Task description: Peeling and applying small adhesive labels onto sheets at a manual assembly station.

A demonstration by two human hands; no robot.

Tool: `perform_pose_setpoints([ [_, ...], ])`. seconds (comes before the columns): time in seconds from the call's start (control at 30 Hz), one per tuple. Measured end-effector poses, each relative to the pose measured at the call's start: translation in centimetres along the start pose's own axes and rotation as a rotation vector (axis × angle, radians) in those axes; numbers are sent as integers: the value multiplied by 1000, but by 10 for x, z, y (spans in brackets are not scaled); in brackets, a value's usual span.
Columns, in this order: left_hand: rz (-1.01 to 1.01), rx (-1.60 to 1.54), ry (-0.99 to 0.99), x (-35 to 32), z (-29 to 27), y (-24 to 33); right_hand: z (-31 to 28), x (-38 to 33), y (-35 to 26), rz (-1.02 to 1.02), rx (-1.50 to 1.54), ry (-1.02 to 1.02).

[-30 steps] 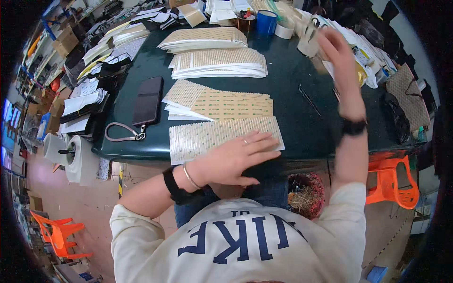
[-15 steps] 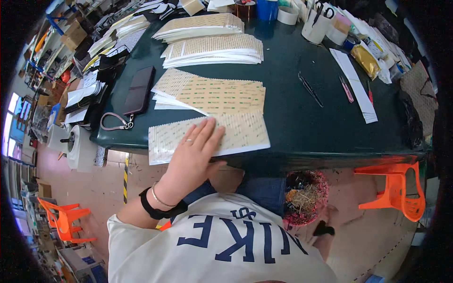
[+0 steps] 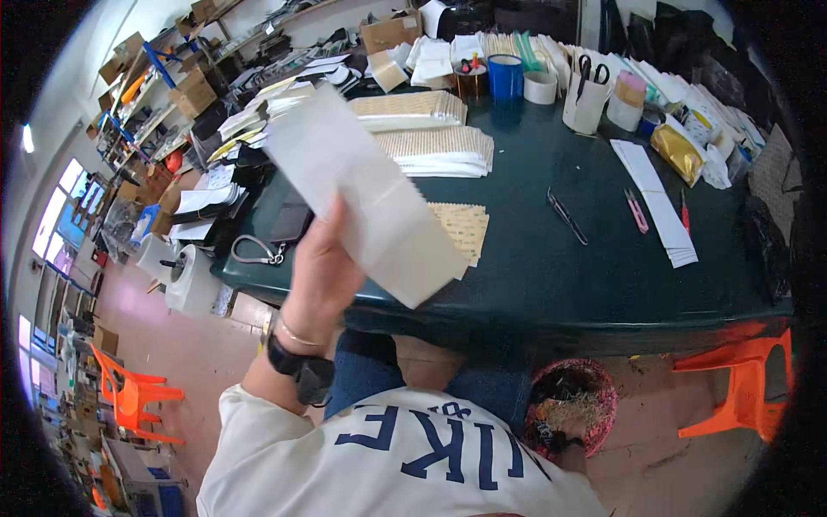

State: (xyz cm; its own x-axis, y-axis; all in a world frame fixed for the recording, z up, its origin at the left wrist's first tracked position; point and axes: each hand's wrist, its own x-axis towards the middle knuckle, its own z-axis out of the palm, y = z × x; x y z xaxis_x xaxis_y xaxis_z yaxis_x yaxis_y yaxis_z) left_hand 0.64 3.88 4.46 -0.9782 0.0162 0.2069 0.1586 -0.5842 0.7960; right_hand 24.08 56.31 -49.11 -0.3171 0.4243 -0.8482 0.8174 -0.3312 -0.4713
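Note:
A long pale sheet stack (image 3: 379, 215) is tilted above the table's front, its plain white side up. My left hand (image 3: 323, 267) is closed on its edge, the thumb lying on top and the fingers hidden beneath. Under and beyond it, a beige printed sheet with a zigzag edge (image 3: 461, 228) lies on the table. Low on the right, my right hand (image 3: 564, 438) is at a pink basket (image 3: 610, 388) of scraps. Its fingers are too small and dark to make out.
Stacks of beige strips (image 3: 439, 155) lie at the back of the dark green table (image 3: 534, 284). Tweezers (image 3: 567, 215), pink snips (image 3: 636, 211) and a white strip (image 3: 655, 202) lie to the right. A dark wallet (image 3: 291, 222) is at left. An orange chair (image 3: 745, 383) stands right.
My left hand, flat on the stack before, has lifted it off the table and turned it, white side showing. My right hand has moved to the basket. The view has tipped upward.

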Motion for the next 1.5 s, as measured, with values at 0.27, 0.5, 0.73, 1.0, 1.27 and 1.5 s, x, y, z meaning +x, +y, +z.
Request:
perform_pose_setpoints([
  [0.27, -94, -273, -183, 1, 33, -38, -3, -22, -27, -106, 8, 117],
  [0.5, -183, -397, -212, -4, 24, -45, -22, -48, -47, -202, -8, 258],
  [0.73, -233, -548, -222, -5, 5, -51, -39, -85, -71, -434, -49, 501],
  [1.0, -248, -418, -113, -8, -2, -56, 31, -256, -221, -1226, 140, 588],
  [1.27, -241, -343, -121, -13, -10, -59, 185, -444, -324, -1637, -105, -386],
  [1.5, -270, -260, -50, -18, -28, -55, 278, -505, -340, -1622, -314, -565],
])
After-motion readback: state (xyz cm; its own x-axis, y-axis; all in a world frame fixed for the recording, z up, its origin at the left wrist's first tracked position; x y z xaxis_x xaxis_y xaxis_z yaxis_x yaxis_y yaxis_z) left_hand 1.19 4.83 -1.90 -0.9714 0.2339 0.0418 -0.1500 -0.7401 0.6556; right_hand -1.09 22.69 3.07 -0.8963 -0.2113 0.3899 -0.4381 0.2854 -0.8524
